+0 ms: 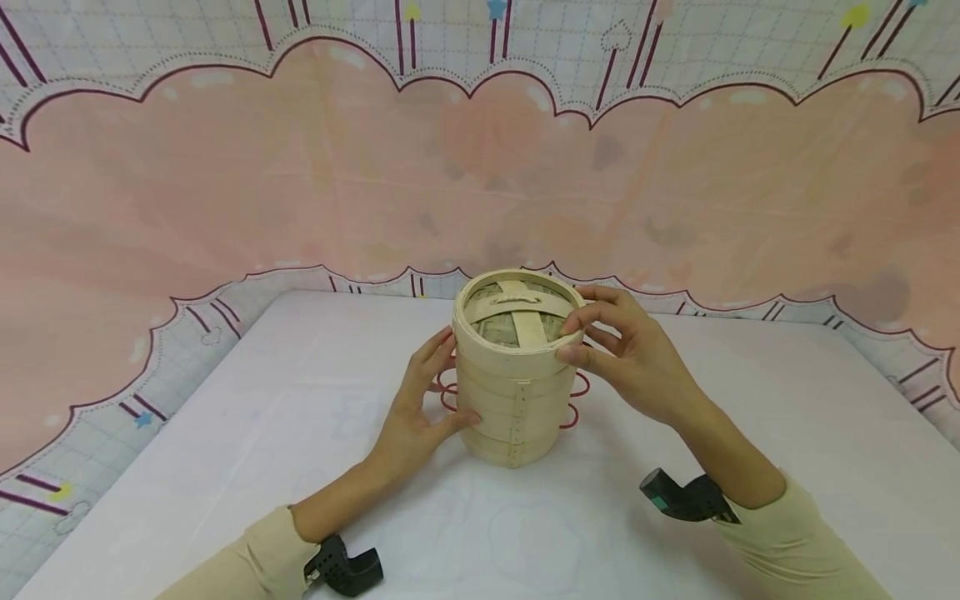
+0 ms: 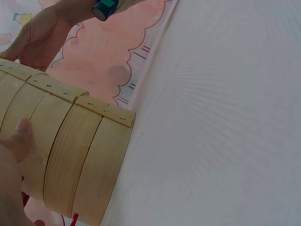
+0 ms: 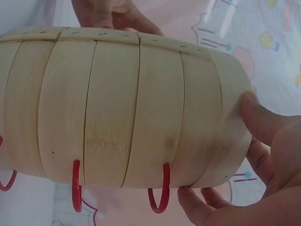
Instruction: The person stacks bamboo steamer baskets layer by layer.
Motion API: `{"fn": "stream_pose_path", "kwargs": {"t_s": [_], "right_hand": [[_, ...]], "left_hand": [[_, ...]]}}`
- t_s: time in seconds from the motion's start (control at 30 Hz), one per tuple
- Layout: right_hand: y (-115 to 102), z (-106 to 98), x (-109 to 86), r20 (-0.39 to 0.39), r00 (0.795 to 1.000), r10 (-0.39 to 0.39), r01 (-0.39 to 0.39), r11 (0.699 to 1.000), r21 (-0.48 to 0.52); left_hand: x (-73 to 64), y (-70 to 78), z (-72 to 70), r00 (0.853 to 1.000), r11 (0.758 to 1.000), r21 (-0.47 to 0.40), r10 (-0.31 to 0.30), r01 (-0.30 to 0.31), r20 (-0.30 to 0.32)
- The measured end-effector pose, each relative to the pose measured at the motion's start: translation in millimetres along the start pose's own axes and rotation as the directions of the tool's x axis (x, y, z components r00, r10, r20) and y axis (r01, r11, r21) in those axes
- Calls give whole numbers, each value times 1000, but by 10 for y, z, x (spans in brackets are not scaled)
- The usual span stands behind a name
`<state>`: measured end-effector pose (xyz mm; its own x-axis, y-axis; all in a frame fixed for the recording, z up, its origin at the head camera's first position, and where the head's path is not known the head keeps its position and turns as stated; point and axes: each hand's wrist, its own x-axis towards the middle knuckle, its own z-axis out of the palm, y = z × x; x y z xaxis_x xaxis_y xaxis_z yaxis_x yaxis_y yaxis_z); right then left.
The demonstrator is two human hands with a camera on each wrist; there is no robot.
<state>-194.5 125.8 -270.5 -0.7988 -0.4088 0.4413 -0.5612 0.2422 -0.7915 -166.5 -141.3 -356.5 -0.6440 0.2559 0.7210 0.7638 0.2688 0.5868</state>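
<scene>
A stacked bamboo steamer stands upright on the white table, with red loops on its sides. Its woven lid, crossed by bamboo strips and a small handle, sits on top. My left hand holds the steamer's left side, thumb across the front and fingers behind. At the upper right, my right hand pinches the lid's rim, thumb on the outer side and fingertips over the top edge. In the right wrist view, some of its fingers reach behind the steamer.
The white table spreads around the steamer. Behind it hangs a pink and white patterned cloth. Black wrist cameras are strapped near both sleeves.
</scene>
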Motion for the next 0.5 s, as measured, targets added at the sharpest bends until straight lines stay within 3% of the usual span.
{"fn": "stream_pose_path", "kwargs": {"t_s": [0.27,0.5], "right_hand": [[2,-6,11,-10,1000,13,-13,1000,-13],[60,31,-24,32,999,13,-12,1000,-28]], "left_hand": [[38,-38,2,1000,1000,2,14,-14,0],[-50,-66,12,1000,1000,8,-7,7,-8]]}}
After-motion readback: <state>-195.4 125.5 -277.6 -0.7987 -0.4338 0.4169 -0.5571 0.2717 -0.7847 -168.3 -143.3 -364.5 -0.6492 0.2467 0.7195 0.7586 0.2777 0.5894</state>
